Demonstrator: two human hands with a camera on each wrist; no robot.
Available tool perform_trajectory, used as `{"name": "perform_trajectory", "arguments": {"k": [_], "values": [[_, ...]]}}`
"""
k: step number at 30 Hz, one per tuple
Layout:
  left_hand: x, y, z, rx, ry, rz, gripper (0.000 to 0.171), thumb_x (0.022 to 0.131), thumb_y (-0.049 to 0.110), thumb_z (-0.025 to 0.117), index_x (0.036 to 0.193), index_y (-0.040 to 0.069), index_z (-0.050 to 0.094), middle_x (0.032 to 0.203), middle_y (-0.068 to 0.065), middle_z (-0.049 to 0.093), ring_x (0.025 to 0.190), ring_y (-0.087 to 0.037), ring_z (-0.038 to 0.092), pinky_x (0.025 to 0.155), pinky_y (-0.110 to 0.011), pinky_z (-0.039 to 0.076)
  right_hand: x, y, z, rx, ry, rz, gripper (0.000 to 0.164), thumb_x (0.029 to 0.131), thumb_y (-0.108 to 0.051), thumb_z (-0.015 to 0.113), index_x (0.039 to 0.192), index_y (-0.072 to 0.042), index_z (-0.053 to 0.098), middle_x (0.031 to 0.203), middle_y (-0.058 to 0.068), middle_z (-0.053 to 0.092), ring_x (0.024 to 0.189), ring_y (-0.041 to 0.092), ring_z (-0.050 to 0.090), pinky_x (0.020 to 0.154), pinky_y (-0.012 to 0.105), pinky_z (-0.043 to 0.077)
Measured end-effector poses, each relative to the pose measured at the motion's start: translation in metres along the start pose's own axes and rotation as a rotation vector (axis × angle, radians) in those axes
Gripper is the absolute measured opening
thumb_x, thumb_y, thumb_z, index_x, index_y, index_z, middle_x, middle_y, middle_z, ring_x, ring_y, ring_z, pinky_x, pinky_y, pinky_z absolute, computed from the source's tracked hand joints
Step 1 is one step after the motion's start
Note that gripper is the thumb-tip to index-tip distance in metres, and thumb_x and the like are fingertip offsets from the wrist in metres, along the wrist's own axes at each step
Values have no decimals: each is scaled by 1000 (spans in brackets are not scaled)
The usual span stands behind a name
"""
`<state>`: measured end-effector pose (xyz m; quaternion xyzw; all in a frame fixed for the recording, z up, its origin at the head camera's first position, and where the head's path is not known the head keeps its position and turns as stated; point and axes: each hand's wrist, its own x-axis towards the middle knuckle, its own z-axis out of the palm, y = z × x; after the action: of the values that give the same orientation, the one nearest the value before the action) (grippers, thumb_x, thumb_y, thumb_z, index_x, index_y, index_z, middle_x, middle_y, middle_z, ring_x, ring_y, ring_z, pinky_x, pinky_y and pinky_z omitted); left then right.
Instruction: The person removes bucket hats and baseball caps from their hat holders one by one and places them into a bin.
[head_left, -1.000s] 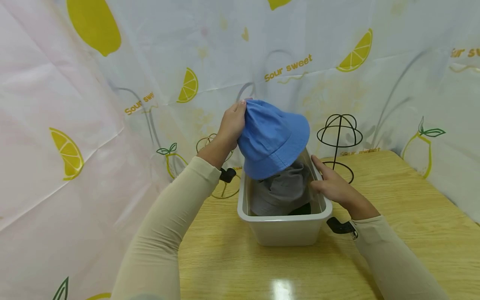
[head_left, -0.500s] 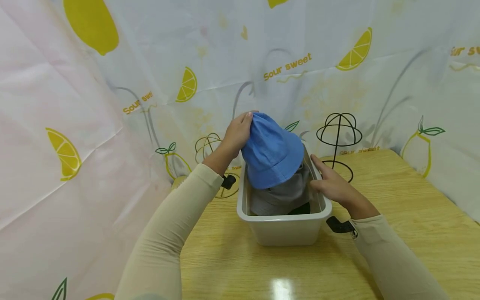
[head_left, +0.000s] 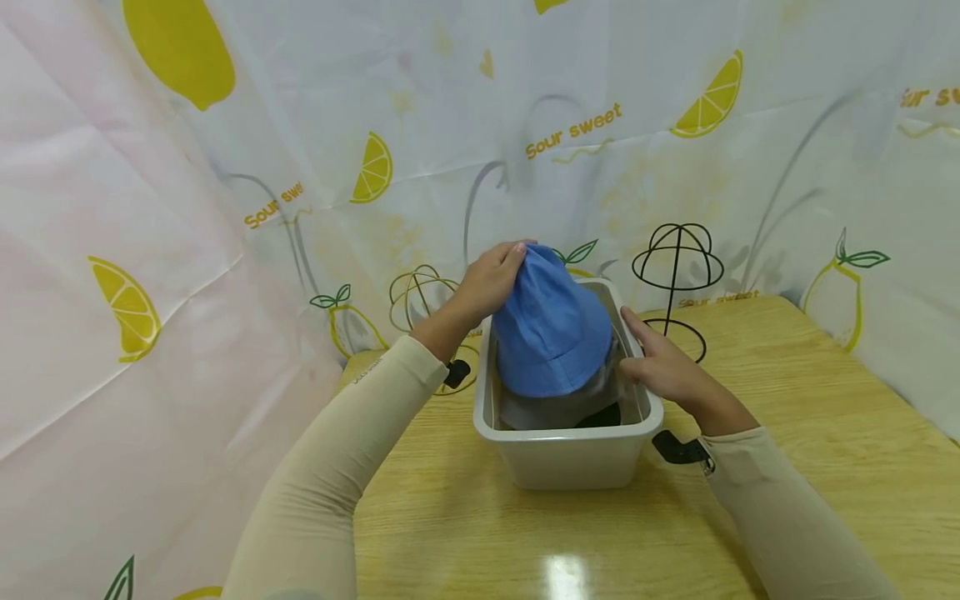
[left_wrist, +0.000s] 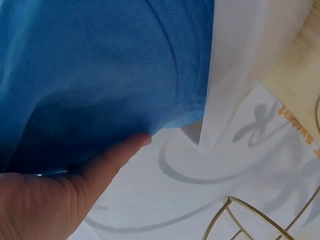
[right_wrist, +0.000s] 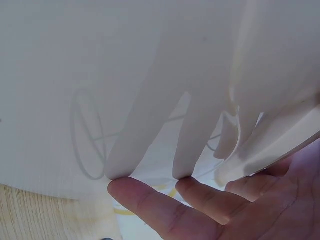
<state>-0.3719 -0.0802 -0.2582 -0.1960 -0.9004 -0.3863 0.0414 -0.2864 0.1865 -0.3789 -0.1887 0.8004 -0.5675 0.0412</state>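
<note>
My left hand (head_left: 487, 287) grips a light blue bucket hat (head_left: 555, 333) by its crown. The hat hangs brim down, low over an off-white plastic bin (head_left: 570, 467), its brim inside the bin's outline in the head view. Beneath it in the bin lies a grey hat (head_left: 551, 412), mostly covered, with a dark green piece (head_left: 603, 417) at its side. In the left wrist view, a digit lies along the blue cloth (left_wrist: 110, 65). My right hand (head_left: 663, 367) holds the bin's right rim, thumb inside; in the right wrist view its fingertips press the outer wall (right_wrist: 60, 75).
Behind the bin on the left stands a gold wire hat stand (head_left: 412, 279), partly hidden by my left arm. A black wire hat stand (head_left: 673, 288) is at the back right. The wooden table (head_left: 817, 417) meets a lemon-print curtain (head_left: 450, 75) behind and at left.
My left hand has lowered the blue hat and shifted it slightly right, so it covers more of the grey hat. My right hand has stayed on the rim.
</note>
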Motion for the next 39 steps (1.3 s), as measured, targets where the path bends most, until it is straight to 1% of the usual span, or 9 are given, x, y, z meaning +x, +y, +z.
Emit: {"name": "perform_trajectory", "arguments": {"k": [7, 12, 16, 20, 23, 25, 30, 36, 39], "values": [[-6, 4, 9, 72, -73, 17, 52, 111, 49, 34, 156, 28, 49, 161, -3, 48, 153, -27, 37, 124, -46, 31, 2, 1, 0, -13, 5, 5, 98, 90, 1, 49, 166, -13, -12, 172, 26, 0, 149, 54, 26, 97, 66, 51], [-7, 5, 10, 95, -102, 21, 50, 111, 47, 37, 153, 26, 53, 157, -3, 52, 150, -28, 42, 122, -47, 35, 1, 0, -1, -4, 3, 8, 98, 89, 1, 48, 166, -12, -13, 171, 27, -1, 147, 55, 28, 97, 66, 51], [-8, 4, 10, 135, -160, 15, 49, 111, 48, 40, 149, 24, 58, 154, -5, 55, 145, -29, 47, 117, -46, 41, 1, 0, 0, -1, 5, 8, 99, 90, 1, 49, 166, -12, -12, 172, 26, -1, 147, 55, 28, 96, 66, 52], [-9, 3, 10, 158, -261, -6, 47, 110, 48, 43, 151, 30, 56, 158, -7, 50, 132, -32, 57, 91, -44, 58, 1, -1, 0, -13, 11, 12, 99, 90, 0, 50, 166, -13, -11, 172, 25, -1, 147, 54, 29, 96, 65, 53], [-9, 2, 10, 155, -324, -16, 47, 109, 47, 46, 155, 34, 50, 162, -8, 44, 119, -32, 62, 68, -38, 60, 0, -1, 0, -18, 12, 18, 99, 90, -1, 51, 166, -14, -11, 172, 25, -1, 147, 54, 30, 95, 64, 53], [-8, 1, 11, 157, -344, -8, 48, 109, 47, 48, 155, 34, 49, 163, -9, 43, 116, -30, 62, 64, -35, 59, 0, -1, -1, -19, 11, 21, 99, 90, -1, 51, 166, -14, -11, 172, 24, -1, 148, 54, 29, 96, 64, 53], [-8, 1, 14, 176, -401, -5, 56, 105, 54, 51, 158, 35, 44, 165, -8, 39, 119, -29, 60, 65, -36, 59, 1, -1, -1, -22, 10, 19, 99, 90, -1, 51, 166, -13, -12, 173, 23, -3, 150, 55, 25, 98, 66, 51], [-8, 1, 23, 190, -509, -36, 67, 101, 61, 55, 161, 41, 34, 171, -3, 28, 140, -33, 51, 77, -42, 63, 1, 0, 0, -13, 11, 15, 100, 89, -1, 52, 166, -12, -12, 172, 25, -1, 148, 55, 28, 96, 65, 53], [-7, -1, 30, 204, -557, -46, 71, 98, 63, 58, 162, 43, 31, 172, -1, 24, 142, -34, 49, 76, -42, 63, 0, -1, 0, -4, 8, 14, 100, 89, -1, 52, 166, -12, -12, 172, 26, 0, 146, 55, 30, 94, 64, 54]]}}
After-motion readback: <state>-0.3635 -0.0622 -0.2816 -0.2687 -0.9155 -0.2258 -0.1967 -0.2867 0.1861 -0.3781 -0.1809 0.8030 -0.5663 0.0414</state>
